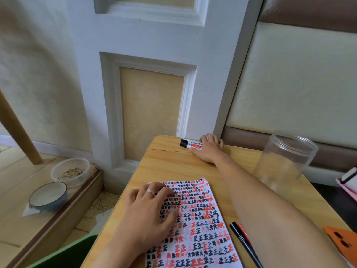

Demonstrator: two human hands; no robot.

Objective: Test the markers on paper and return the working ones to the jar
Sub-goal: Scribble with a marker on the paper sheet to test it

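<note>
Right hand (209, 149) is way out at the far edge of the table (170, 165), fingers curled over the two whiteboard markers (190, 145) lying there; we see the left hand (148, 213) pressing flat, fingers spread, on the scribbled paper (199, 229); clear jar (284, 161) stands right; thin pens (243, 240) lie near us, beside the paper.

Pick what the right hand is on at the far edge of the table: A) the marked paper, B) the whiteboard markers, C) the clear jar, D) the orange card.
B: the right hand grips the whiteboard markers at the table's far edge, with the empty clear jar standing apart.
</note>
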